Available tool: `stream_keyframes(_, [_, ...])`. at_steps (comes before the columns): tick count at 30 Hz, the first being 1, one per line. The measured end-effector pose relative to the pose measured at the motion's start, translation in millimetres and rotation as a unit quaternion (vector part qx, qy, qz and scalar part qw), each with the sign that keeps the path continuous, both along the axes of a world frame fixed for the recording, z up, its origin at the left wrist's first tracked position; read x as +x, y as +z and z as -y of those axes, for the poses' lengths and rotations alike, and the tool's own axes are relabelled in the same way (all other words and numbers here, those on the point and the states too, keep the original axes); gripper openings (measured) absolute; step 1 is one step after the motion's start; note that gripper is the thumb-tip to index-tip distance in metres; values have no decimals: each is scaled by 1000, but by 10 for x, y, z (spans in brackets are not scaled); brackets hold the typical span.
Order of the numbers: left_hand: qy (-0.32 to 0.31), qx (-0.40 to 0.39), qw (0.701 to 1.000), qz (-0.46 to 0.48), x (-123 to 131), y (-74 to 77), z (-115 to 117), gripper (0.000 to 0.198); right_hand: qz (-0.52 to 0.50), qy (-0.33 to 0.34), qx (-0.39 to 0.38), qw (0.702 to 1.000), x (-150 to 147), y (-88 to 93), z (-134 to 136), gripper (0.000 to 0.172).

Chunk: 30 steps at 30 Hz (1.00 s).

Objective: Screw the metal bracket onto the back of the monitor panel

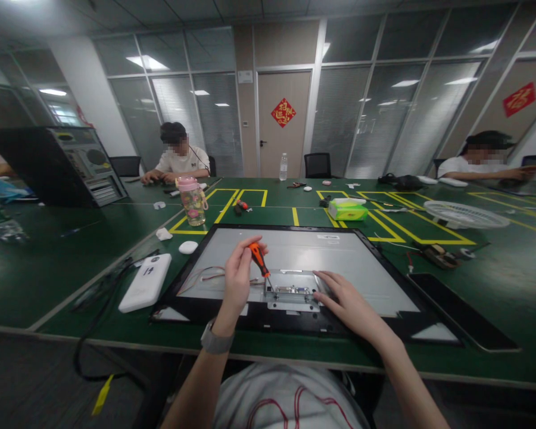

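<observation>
My left hand [240, 268] is closed round the handle of an orange and black screwdriver [259, 259]. The tool tilts, its shaft pointing down at the left end of a metal bracket with connector ports [292, 291]. This bracket lies on the back of a flat display panel [366, 268] with a black frame, face down on the table. My right hand [346, 301] rests at the right end of the bracket, fingers stretched out and touching its edge. Thin wires [209, 276] run across the panel to the left of the bracket.
Left of the panel lie a white power bank [146, 283] and black cables [100, 310]. A pink-lidded bottle [191, 202] stands behind. To the right are a black phone-like slab [462, 313], a tissue pack [347, 210] and a white fan grille [467, 214]. Other people sit across the table.
</observation>
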<state>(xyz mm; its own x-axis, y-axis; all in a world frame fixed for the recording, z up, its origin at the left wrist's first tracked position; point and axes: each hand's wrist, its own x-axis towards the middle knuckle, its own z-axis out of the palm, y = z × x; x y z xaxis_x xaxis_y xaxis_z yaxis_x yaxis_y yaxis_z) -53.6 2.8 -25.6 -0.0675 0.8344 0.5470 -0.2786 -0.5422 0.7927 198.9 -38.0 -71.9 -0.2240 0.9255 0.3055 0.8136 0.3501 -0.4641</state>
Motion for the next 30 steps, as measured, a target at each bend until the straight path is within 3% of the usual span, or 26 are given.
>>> stream_keyframes(6, [-29, -2, 1000, 0, 10, 13, 21, 30, -1, 4, -2, 1000, 6, 3, -7, 48])
stream_keyframes(12, [77, 65, 993, -67, -15, 31, -4, 19, -1, 5, -5, 1000, 6, -8, -12, 48])
stream_keyframes(18, [2, -1, 1000, -25, -13, -2, 1, 32, 0, 3, 2, 1000, 6, -16, -13, 48])
stream_keyframes(23, [56, 56, 995, -57, -14, 23, -8, 21, -1, 2, 3, 1000, 9, -21, -14, 48])
stream_keyframes(30, [30, 18, 999, -21, -11, 14, -10, 29, -4, 2, -3, 1000, 3, -3, -3, 48])
